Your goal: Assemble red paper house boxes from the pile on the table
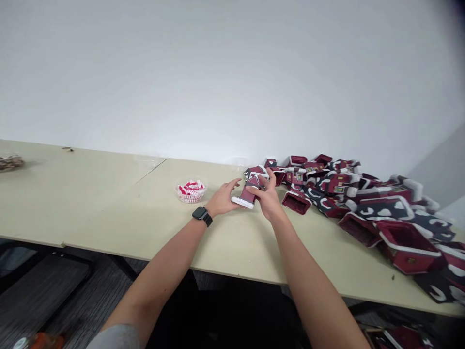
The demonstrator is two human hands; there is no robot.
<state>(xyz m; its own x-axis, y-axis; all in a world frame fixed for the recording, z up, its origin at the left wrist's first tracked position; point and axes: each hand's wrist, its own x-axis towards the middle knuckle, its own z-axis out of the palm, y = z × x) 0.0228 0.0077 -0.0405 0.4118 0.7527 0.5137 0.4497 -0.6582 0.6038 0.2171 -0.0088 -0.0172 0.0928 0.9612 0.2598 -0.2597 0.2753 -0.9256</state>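
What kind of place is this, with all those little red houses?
Probably a craft workroom, though I can't be sure. A long, pale table holds a big pile of dark-red house shapes, plus a clear tub of red-and-white pieces. The right hand grips another house shape.

wall (pixel 225 77): behind table (pixel 116 208) | tub (pixel 192 199): left of held house (pixel 247 196) | house pile (pixel 337 186): right

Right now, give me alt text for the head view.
Right hand holds a dark-red miniature house at a pale table, left hand open by its white edge. A clear bowl of red-and-white pieces sits left; similar houses are piled right.
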